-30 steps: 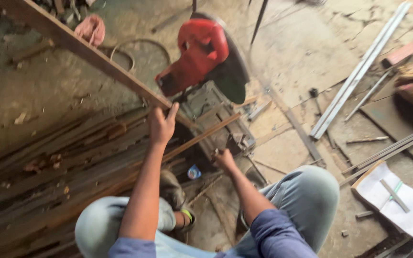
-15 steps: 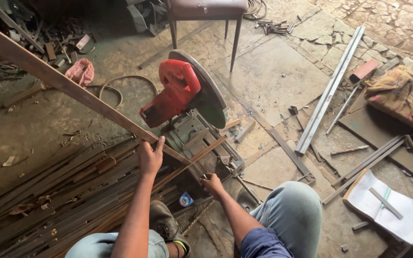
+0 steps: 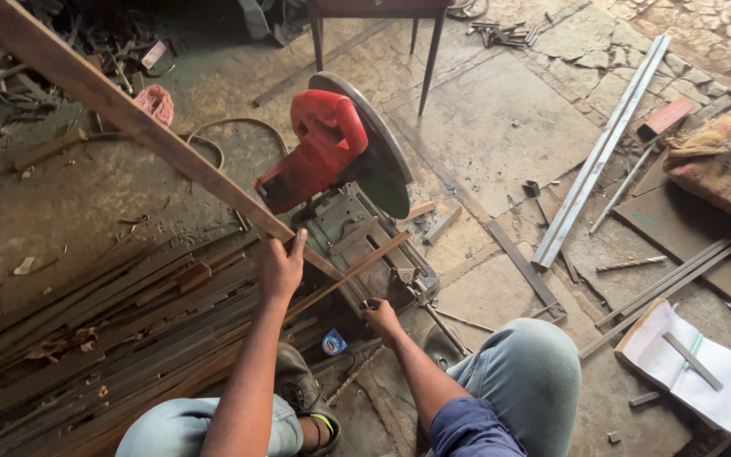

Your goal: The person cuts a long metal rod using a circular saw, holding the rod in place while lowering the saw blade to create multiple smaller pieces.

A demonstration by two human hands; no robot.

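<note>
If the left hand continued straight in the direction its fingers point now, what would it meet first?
The left hand points up and away, fingers on the long rusty metal bar. Beyond it, the first thing is probably the red motor housing of the cut-off saw, though depth is hard to judge from this view.

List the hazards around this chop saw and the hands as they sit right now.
1. The left hand grips the long rusty bar close beside the red chop saw; a slip might carry fingers toward the blade.
2. The bar reaches far out to the left with no visible support, so it may tip or twist in the vise.
3. The right hand is bare at the clamp, and loose metal strips crowd the floor: likely cuts or tripping.
</note>
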